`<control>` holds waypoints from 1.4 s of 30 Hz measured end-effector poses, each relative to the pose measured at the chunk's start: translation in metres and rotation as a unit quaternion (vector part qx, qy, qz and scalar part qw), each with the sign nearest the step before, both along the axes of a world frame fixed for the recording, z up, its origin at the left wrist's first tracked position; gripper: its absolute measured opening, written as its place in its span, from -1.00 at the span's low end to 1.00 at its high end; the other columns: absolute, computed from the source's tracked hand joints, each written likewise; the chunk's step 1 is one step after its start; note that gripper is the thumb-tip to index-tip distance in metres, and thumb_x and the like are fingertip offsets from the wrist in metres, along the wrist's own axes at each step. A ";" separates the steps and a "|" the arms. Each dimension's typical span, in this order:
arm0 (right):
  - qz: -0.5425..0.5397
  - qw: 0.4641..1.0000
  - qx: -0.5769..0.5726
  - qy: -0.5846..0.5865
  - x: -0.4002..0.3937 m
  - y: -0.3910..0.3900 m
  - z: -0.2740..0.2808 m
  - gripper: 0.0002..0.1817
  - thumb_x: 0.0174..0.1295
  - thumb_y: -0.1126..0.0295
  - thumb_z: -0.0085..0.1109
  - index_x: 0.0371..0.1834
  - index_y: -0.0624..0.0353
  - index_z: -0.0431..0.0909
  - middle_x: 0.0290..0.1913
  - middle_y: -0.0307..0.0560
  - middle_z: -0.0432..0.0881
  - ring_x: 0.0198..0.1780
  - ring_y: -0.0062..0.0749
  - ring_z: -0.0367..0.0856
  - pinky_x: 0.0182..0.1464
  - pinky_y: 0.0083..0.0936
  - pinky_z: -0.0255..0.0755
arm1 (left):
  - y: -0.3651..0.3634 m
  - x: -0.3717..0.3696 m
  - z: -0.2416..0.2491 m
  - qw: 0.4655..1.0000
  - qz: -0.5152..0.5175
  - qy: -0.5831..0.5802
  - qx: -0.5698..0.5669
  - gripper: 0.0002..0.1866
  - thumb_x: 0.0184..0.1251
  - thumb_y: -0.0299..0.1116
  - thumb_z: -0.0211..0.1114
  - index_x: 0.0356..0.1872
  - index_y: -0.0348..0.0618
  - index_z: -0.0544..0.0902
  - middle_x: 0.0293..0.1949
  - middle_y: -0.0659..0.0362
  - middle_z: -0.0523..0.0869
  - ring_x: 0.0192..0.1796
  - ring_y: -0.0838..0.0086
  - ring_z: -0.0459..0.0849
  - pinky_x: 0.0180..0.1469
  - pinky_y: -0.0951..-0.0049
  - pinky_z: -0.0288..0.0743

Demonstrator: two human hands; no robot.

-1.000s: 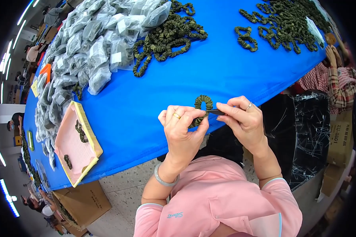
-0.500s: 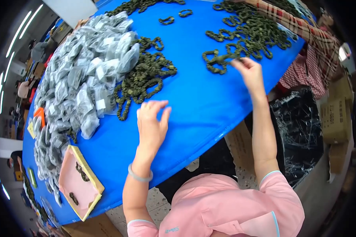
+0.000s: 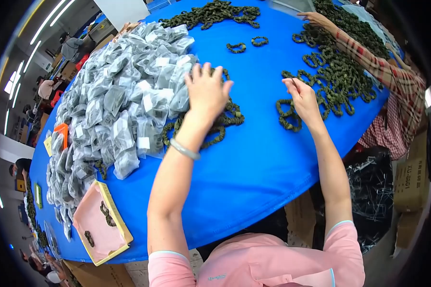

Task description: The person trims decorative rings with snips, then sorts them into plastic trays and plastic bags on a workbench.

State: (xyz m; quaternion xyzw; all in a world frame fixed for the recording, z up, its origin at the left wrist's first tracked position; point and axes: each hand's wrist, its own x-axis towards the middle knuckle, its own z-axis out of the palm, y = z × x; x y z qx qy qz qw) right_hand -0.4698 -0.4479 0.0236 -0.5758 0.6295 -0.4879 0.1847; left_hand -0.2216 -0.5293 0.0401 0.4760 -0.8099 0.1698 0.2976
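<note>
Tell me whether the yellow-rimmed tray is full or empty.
Neither: the tray holds some green bands but is mostly bare inside.

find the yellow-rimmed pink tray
In the head view, the tray sits lower left on the blue tablecloth, below the plastic bags and left of the left forearm.

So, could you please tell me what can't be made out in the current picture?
Head view: whether the left hand touches the green bands beneath it; the hand itself hides this.
Head view: what the dark sliver in the right hand is; small and partly covered by that hand.
Head view: any print on the bags' white labels; too small.
</note>
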 end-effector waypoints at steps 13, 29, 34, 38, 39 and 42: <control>0.145 0.976 -0.102 0.125 0.124 -0.223 -0.046 -0.67 0.31 0.29 -0.02 0.03 0.16 0.59 0.02 0.01 0.63 -0.09 -0.07 0.61 -0.02 -0.28 0.47 | -0.105 0.152 -0.045 0.932 0.289 -0.094 0.196 -0.38 0.11 -0.08 0.30 0.28 0.34 0.39 0.44 0.10 0.15 0.44 -0.11 0.07 0.15 -0.66 -0.10; 0.310 0.926 0.012 0.215 0.112 -0.278 -0.021 -0.72 0.05 0.55 -0.06 -0.24 0.20 0.65 -0.32 -0.05 0.66 -0.37 -0.14 0.56 -0.26 -0.30 0.44 | -0.143 0.274 -0.063 0.923 0.326 -0.103 0.177 -0.51 0.06 -0.16 0.28 0.10 0.12 0.54 0.43 0.07 0.18 0.44 -0.11 0.03 0.15 -0.68 -0.10; 0.469 0.860 0.059 0.193 0.163 -0.230 0.000 -0.64 -0.01 0.64 -0.08 -0.20 0.21 0.67 -0.39 -0.13 0.62 -0.43 -0.26 0.50 -0.32 -0.40 0.42 | -0.137 0.244 -0.041 0.927 0.307 -0.178 0.120 -0.62 0.07 -0.18 0.26 -0.07 -0.09 0.63 0.24 -0.07 0.41 0.32 -0.11 0.25 0.14 -0.49 0.07; 0.343 0.895 -0.070 0.275 0.198 -0.262 -0.029 -0.62 -0.03 0.68 -0.08 -0.20 0.22 0.68 -0.34 -0.13 0.62 -0.46 -0.30 0.46 -0.33 -0.45 0.42 | -0.115 0.181 0.007 0.953 0.248 -0.129 0.122 -0.73 0.09 -0.19 0.26 -0.41 -0.20 0.70 -0.24 -0.01 0.72 -0.08 0.08 0.62 -0.01 0.04 0.41; 0.345 0.895 -0.070 0.274 0.199 -0.266 -0.030 -0.62 -0.03 0.68 -0.08 -0.20 0.22 0.68 -0.34 -0.13 0.62 -0.46 -0.30 0.46 -0.33 -0.45 0.42 | -0.106 0.161 0.017 0.951 0.238 -0.114 0.159 -0.75 0.09 -0.19 0.26 -0.50 -0.19 0.69 -0.38 0.02 0.71 -0.20 0.12 0.64 -0.06 0.13 0.44; 0.404 0.895 -0.018 0.189 0.189 -0.274 -0.028 -0.62 -0.01 0.68 -0.09 -0.19 0.21 0.68 -0.24 -0.12 0.65 -0.42 -0.27 0.52 -0.31 -0.45 0.44 | -0.098 0.124 0.022 0.937 0.160 -0.061 0.306 -0.70 0.16 -0.13 0.25 -0.43 -0.19 0.70 -0.38 0.00 0.71 -0.21 0.11 0.64 -0.06 0.16 0.45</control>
